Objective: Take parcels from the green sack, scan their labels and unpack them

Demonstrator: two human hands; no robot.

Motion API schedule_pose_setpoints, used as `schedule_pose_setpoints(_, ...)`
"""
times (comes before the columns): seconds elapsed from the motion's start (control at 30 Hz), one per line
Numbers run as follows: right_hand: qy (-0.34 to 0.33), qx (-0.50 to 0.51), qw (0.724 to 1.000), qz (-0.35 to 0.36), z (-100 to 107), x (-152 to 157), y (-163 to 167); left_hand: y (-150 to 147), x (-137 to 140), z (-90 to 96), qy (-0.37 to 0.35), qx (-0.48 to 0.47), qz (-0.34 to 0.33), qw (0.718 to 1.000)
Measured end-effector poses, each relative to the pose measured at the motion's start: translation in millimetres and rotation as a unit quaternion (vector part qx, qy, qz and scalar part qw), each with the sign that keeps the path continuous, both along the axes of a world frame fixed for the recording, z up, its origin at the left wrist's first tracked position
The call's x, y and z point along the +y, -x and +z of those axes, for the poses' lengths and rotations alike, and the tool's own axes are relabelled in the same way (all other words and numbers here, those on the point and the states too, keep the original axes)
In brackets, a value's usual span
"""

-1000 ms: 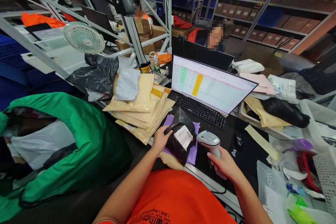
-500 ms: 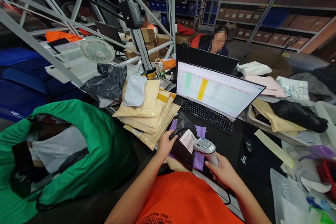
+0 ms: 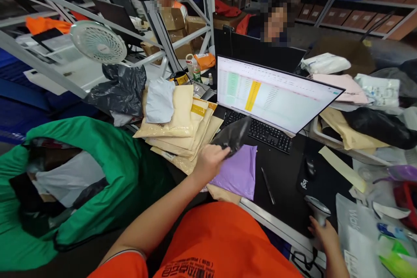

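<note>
My left hand [image 3: 211,160] is closed on a black plastic parcel [image 3: 235,135], lifted above the desk and partly in front of the keyboard [image 3: 270,135]. Under it lies a purple mailing bag [image 3: 239,173], with a tan packet [image 3: 224,194] partly showing beneath. Off to the right, my right hand [image 3: 325,234] grips a grey-white barcode scanner [image 3: 318,209] by its handle, near the desk's front edge. A pen [image 3: 268,186] rests on the black desktop between the two hands.
A stack of padded envelopes [image 3: 172,132] stands left of a monitor [image 3: 273,95]. Nearer, a green sack [image 3: 124,169] holds parcels. On the right are a mouse [image 3: 310,166] and a basket of packages [image 3: 368,132]. A person [image 3: 276,21] sits beyond the monitors.
The black parcel has been lifted off the purple bag, its label no longer showing. My right hand has carried the scanner away to the right, and the pen has come into view.
</note>
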State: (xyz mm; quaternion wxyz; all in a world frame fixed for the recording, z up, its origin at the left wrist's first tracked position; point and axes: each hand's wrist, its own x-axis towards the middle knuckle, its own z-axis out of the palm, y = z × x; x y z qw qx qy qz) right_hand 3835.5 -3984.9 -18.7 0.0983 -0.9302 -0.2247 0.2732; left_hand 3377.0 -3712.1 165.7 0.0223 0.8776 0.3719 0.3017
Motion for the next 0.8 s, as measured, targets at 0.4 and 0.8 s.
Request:
schedule_pose_setpoints(0.4, -0.181, -0.279, 0.935, 0.119, 42.1, 108.0, -5.9, -6.3, -33.1, -103.2, 0.088, 0.135, -0.076, 0.984)
schedule_pose_setpoints(0.8, -0.032, -0.232, 0.959, 0.161, -3.9, 185.8, -65.3, -24.5, -3.8, -117.3, 0.198, 0.079, 0.043, 0.976)
